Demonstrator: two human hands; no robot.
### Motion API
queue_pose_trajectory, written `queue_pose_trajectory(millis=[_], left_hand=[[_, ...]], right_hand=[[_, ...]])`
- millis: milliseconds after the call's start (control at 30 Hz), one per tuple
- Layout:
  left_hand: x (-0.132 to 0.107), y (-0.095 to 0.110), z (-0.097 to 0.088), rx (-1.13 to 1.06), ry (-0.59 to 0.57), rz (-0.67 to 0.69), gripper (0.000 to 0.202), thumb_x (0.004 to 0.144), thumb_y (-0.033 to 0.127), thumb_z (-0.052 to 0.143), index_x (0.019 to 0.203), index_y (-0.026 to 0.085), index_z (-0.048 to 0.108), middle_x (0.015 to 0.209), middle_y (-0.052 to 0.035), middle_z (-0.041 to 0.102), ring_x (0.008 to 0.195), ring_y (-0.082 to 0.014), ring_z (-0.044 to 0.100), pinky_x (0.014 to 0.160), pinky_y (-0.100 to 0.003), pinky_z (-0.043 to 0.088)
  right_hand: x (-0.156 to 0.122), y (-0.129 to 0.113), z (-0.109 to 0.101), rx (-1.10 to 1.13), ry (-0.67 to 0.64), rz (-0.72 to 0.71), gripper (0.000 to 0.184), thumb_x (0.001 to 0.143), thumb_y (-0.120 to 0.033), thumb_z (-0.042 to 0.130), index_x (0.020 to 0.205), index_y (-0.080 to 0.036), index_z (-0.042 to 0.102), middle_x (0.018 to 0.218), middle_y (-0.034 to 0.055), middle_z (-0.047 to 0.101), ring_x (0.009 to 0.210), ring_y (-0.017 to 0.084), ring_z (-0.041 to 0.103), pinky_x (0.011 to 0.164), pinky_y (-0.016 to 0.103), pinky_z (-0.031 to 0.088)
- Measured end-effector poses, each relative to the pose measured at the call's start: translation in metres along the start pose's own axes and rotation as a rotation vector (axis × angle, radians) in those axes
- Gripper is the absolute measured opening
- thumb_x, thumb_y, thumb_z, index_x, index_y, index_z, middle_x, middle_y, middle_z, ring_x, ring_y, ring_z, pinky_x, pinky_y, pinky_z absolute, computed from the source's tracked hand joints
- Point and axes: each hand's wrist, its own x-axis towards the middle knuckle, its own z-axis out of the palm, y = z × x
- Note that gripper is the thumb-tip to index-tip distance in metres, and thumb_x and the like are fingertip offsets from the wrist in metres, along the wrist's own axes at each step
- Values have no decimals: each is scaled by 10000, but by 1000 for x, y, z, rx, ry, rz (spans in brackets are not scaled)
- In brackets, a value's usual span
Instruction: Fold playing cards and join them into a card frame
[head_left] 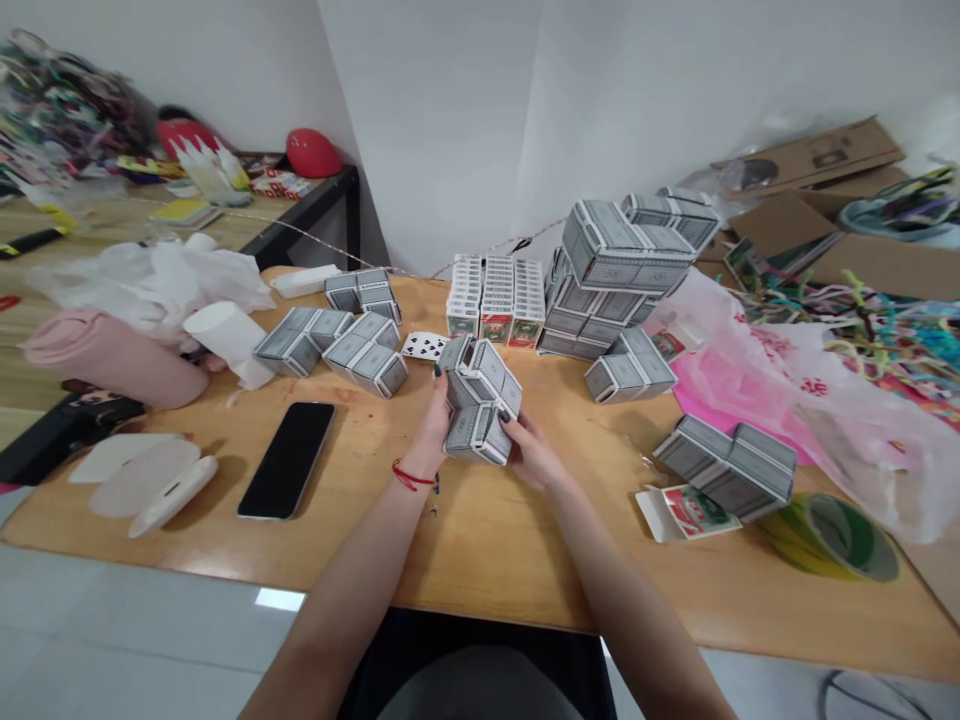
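Between my two hands is a cluster of grey playing card boxes, tilted and joined in a stepped shape just above the table. My left hand wraps its left side, thumb on top. My right hand grips the lower right side. Behind the cluster lies a ten of spades card, partly covered by it. Farther back stand rows of white-edged card boxes. Similar grey box clusters sit to the left, and a tall stack of them rises at the back right.
A black phone and a white-and-pink oval case lie left. At right are a box cluster, an opened card box, a yellow-green tape roll and pink plastic bags. A paper roll stands left.
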Motion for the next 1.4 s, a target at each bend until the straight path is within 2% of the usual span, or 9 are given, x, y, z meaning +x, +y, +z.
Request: queue_pose_trajectory(millis=[100, 200, 333, 533, 700, 867, 1100, 1267, 1400], left_hand=[[-4, 1, 1, 111, -48, 11, 443, 678, 393, 630, 1062, 197, 529, 1033, -38, 626, 994, -183, 555, 841, -286, 431], [-8, 0, 1, 224, -164, 18, 526, 611, 230, 705, 1090, 208, 489, 1104, -46, 590, 1027, -174, 535, 875, -285, 406], [-9, -4, 3, 235, -199, -7, 599, 573, 164, 720, 1106, 214, 453, 1064, -44, 603, 935, -151, 579, 838, -292, 425], [-7, -7, 6, 222, -135, -31, 434, 507, 148, 748, 913, 140, 595, 916, -50, 662, 857, -175, 599, 799, -299, 446], [-9, -10, 4, 103, -98, -171, 378, 548, 151, 722, 910, 126, 618, 900, -68, 668, 852, -188, 604, 802, -327, 453], [-11, -14, 5, 60, -89, -213, 303, 555, 136, 712, 850, 122, 640, 898, -73, 671, 844, -192, 609, 803, -339, 455], [-12, -16, 8, 113, -57, -113, 350, 552, 159, 718, 892, 131, 640, 959, -65, 659, 925, -201, 587, 886, -366, 421], [-16, -16, 11, 217, -53, 13, 404, 552, 174, 718, 945, 171, 624, 1002, -42, 648, 974, -214, 566, 918, -383, 398], [-20, -19, 10, 376, -68, 56, 383, 594, 218, 697, 968, 184, 620, 1056, -50, 627, 995, -210, 556, 940, -374, 373]], right_hand=[[3, -2, -5, 20, 65, -44, 500, 693, -449, 603, 1130, -235, 486, 1127, 57, 589, 862, 202, 627, 703, 350, 538], [8, -4, -14, 15, 130, -118, 517, 674, -457, 616, 1130, -244, 498, 1140, 43, 584, 877, 198, 620, 709, 338, 533], [14, -4, -25, -51, 222, -168, 530, 665, -443, 625, 1143, -243, 514, 1161, 28, 573, 923, 194, 598, 727, 321, 521], [15, -5, -33, -134, 253, -176, 512, 661, -401, 632, 1133, -221, 548, 1127, 38, 596, 926, 200, 594, 747, 331, 505], [15, -4, -32, -153, 241, -208, 481, 653, -374, 647, 1100, -215, 570, 1158, 45, 578, 1034, 219, 547, 862, 381, 449], [15, -6, -30, -151, 189, -224, 498, 657, -380, 646, 1117, -212, 557, 1175, 58, 566, 1065, 229, 530, 886, 391, 431], [5, -21, -27, -365, 277, -278, 404, 672, -390, 619, 1019, -183, 627, 1063, 68, 633, 969, 220, 582, 846, 371, 452], [-8, -31, -18, -495, 250, -352, 388, 721, -349, 558, 1072, -187, 600, 1038, 59, 645, 899, 202, 615, 750, 316, 500], [-16, -32, -10, -828, 348, -473, 343, 745, -276, 503, 1062, -195, 605, 1058, 63, 635, 841, 188, 638, 705, 271, 503]])
